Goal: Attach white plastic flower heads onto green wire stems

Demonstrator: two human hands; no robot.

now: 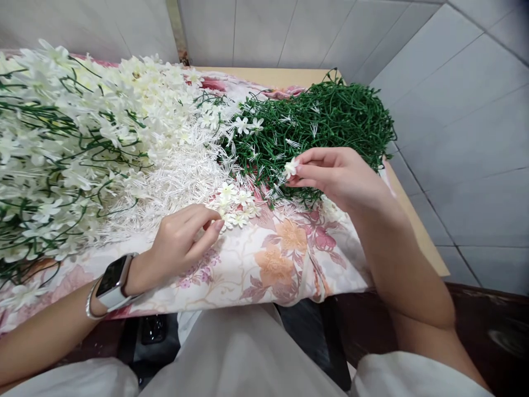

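No text, label, brand, number or sign is legible. The watch (pixel 113 277) has a dark screen, digits unreadable.

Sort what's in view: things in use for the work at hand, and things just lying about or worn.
Apparently in use:
- white flower in the right hand
- loose blossoms by the left hand
- thin white pieces
- green stems
- flowering sprays

Apparently not:
- smartwatch, bracelet (worn)
- dark object below the cloth's edge, unclear

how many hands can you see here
2: the left hand, beside a small flower cluster, and the right hand, holding a white flower near the green stems.
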